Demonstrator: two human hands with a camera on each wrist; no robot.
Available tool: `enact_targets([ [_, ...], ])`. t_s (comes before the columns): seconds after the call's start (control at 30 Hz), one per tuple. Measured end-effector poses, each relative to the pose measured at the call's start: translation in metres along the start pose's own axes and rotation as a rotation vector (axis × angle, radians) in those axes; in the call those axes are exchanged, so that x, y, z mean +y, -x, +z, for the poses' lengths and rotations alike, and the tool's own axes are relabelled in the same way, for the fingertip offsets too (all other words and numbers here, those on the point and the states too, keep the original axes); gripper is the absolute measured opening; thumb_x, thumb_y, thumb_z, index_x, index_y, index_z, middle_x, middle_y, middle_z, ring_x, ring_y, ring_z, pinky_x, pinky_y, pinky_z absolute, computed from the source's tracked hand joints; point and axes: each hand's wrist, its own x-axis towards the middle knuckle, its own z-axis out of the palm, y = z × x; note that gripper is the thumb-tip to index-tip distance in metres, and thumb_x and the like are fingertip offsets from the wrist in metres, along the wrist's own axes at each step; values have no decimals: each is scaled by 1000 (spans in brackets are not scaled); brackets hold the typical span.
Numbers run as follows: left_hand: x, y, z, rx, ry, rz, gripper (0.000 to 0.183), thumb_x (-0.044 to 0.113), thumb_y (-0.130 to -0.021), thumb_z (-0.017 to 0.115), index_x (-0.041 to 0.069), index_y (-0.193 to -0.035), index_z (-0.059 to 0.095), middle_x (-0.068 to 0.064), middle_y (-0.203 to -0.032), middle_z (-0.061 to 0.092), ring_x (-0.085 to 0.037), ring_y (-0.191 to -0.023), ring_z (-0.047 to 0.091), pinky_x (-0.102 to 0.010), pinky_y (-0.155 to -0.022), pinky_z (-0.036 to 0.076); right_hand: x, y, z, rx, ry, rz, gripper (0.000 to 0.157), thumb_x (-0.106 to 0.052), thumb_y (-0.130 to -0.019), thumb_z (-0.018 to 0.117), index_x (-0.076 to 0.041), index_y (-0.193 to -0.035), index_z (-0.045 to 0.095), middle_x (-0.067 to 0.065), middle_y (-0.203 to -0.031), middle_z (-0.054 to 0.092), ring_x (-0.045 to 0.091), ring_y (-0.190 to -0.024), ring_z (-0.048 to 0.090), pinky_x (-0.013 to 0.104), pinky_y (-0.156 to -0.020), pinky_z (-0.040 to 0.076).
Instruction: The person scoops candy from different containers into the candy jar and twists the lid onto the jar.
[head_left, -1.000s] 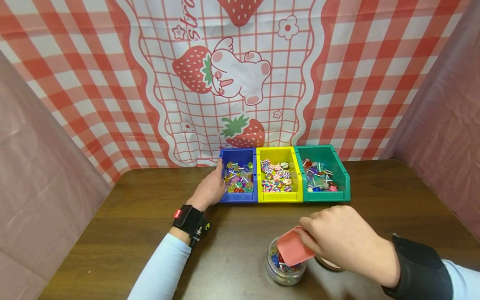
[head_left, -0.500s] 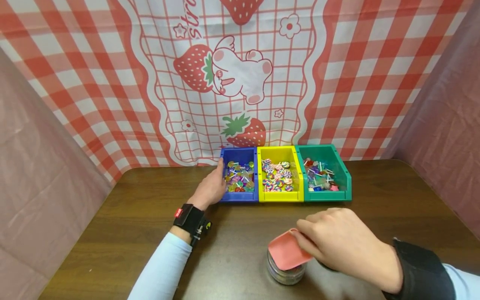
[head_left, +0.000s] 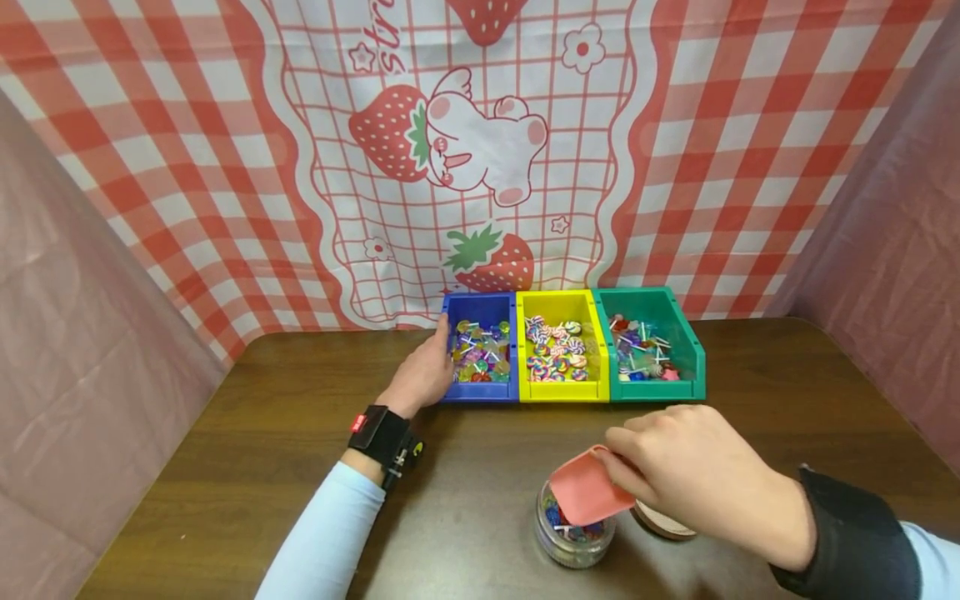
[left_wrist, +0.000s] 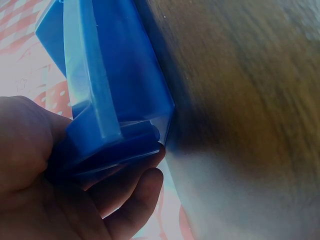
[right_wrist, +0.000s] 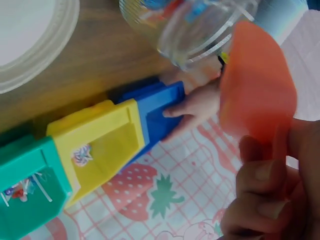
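Observation:
My right hand (head_left: 705, 479) grips the handle of a pink scoop (head_left: 592, 487), fingers curled round it in the right wrist view. The scoop is tilted over the mouth of a clear round jar (head_left: 573, 552), its underside facing the head camera. Small colourful candies show inside the jar. My left hand (head_left: 422, 375) holds the outer side of a blue bin (head_left: 480, 392), with the thumb along its upper edge. In the left wrist view, the fingers (left_wrist: 142, 200) curl round the blue wall. Small clear-coloured lollipops lie in that bin.
A yellow bin (head_left: 564, 392) of swirl lollipops and a green bin (head_left: 656, 389) of mixed candies adjoin the blue one. A round lid (head_left: 666, 525) lies right of the jar, partly behind my right hand. A checked strawberry cloth (head_left: 480, 242) hangs behind the wooden table (head_left: 262, 467).
The scoop swung left over the jar, covering its mouth, then came back up and right, so the candies show again. My left hand keeps its place on the blue bin.

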Motion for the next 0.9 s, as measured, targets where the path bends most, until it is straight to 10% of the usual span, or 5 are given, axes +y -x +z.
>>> enact_targets([
  [0.43, 0, -1, 1, 5, -8, 8, 72, 11, -102, 43, 10, -161, 3, -16, -156, 36, -30, -134, 46, -46, -109, 37, 2, 2, 8, 58, 20, -93, 28, -28, -79, 74, -25, -63, 51, -17, -56, 37, 2, -47, 36, 22, -44, 29],
  [0.63, 1, -1, 1, 3, -1, 10, 71, 11, -102, 43, 10, -161, 3, -15, -156, 36, -29, -134, 46, -46, -108, 38, 3, 3, 13, 80, 81, -182, 34, -28, -95, 46, -20, -62, 52, -11, -56, 42, 10, -48, 43, 27, -44, 33],
  [0.9, 1, -1, 0, 9, -15, 17, 72, 11, -101, 43, 9, -161, 4, -14, -157, 35, -29, -134, 46, -45, -108, 38, -2, -4, 8, 4, 140, -260, 23, -20, -69, 85, -17, -69, 63, -7, -60, 53, 10, -53, 49, 24, -48, 31],
])
